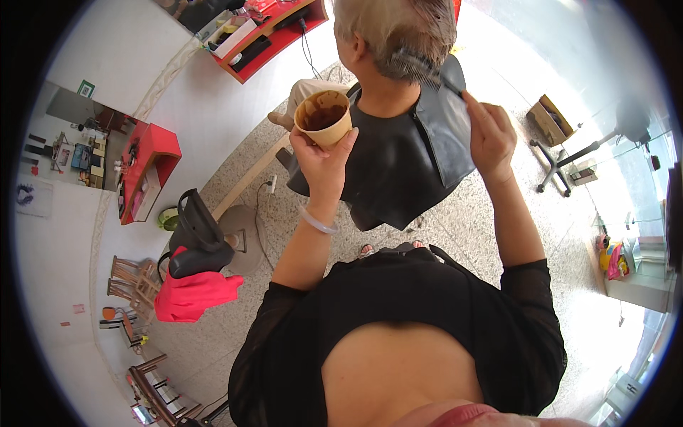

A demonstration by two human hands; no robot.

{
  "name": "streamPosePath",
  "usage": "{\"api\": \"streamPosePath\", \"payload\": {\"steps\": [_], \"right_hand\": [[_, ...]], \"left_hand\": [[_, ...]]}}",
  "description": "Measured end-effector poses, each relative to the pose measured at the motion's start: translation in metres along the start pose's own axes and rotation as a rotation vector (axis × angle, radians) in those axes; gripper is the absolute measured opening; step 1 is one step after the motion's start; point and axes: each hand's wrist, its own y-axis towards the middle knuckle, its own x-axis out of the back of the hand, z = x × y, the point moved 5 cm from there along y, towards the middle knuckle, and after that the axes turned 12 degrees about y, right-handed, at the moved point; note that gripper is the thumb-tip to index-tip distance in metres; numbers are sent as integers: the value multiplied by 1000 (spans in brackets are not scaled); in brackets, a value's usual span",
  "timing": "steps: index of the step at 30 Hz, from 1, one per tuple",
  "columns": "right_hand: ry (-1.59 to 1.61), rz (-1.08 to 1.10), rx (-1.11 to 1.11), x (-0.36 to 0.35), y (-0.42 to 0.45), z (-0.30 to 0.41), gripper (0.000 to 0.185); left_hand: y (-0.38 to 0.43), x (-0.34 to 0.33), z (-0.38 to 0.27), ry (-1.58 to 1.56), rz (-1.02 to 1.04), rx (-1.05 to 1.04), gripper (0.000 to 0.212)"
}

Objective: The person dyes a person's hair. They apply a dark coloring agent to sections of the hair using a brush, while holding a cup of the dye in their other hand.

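My left hand (pixel 323 160) holds a paper cup (pixel 332 131), tilted so that dark brown paste shows inside and on its inner wall. In my right hand (pixel 491 133) is the handle of a black tint brush with a comb edge (pixel 419 68). Its toothed head lies against the hair (pixel 395 32) at the back of a seated person's head, just above the nape. That hair is light grey on top and darker, damp-looking low down. A black cape (pixel 384 160) covers the person's shoulders and back.
A red shelf (pixel 267 42) with salon items stands beyond the seated person. To the left are a red wall cabinet (pixel 165 141), a black chair (pixel 195 229) with a pink cloth (pixel 195 296) and a cable. At right stand a wheeled stand (pixel 557 165) and a cardboard box (pixel 549 123).
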Motion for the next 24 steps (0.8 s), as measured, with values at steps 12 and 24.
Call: {"api": "streamPosePath", "payload": {"steps": [12, 24], "right_hand": [[-26, 162, 69, 7, -25, -25, 37], [28, 121, 59, 27, -27, -38, 28]], "left_hand": [[-4, 8, -9, 28, -40, -22, 67], [-14, 8, -12, 101, -63, -54, 68]]}}
